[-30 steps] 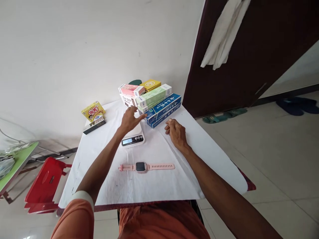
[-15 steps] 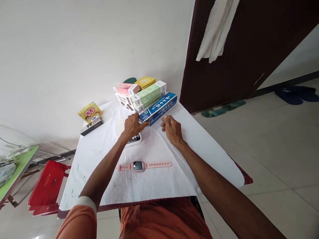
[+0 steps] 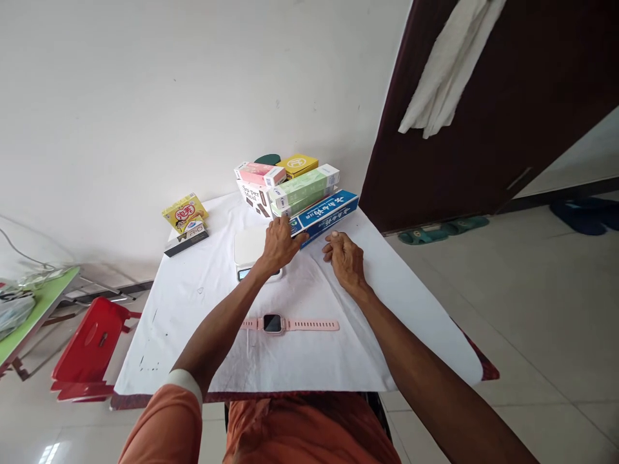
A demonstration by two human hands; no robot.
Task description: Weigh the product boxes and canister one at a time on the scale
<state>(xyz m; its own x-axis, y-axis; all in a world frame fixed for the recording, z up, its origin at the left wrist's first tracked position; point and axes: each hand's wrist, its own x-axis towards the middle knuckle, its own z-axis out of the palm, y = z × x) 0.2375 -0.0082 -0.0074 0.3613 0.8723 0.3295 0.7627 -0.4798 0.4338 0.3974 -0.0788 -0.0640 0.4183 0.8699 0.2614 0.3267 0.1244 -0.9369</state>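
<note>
My left hand (image 3: pixel 280 245) grips the near end of a long blue box (image 3: pixel 329 214) at the front of a stack of boxes. That hand hangs over the right part of a small white scale (image 3: pixel 249 248), hiding most of its display. My right hand (image 3: pixel 345 258) rests on the white sheet (image 3: pixel 203 303) just right of the blue box, fingers curled with nothing visible in them. Behind the blue box lie green boxes (image 3: pixel 304 187), a pink box (image 3: pixel 258 173) and a yellow box (image 3: pixel 297 164). A pink smartwatch (image 3: pixel 290 324) lies flat nearer me.
A yellow packet (image 3: pixel 184 211) and a dark flat box (image 3: pixel 186 238) sit at the table's far left. A red stool (image 3: pixel 89 351) and a green table (image 3: pixel 29 316) stand to the left. A dark door (image 3: pixel 483 109) with a white cloth (image 3: pixel 449 71) is on the right; sandals (image 3: pixel 440 229) lie on the floor.
My left hand came down from above the scale onto the end of the blue box and closed on it. My right hand stayed beside the box.
</note>
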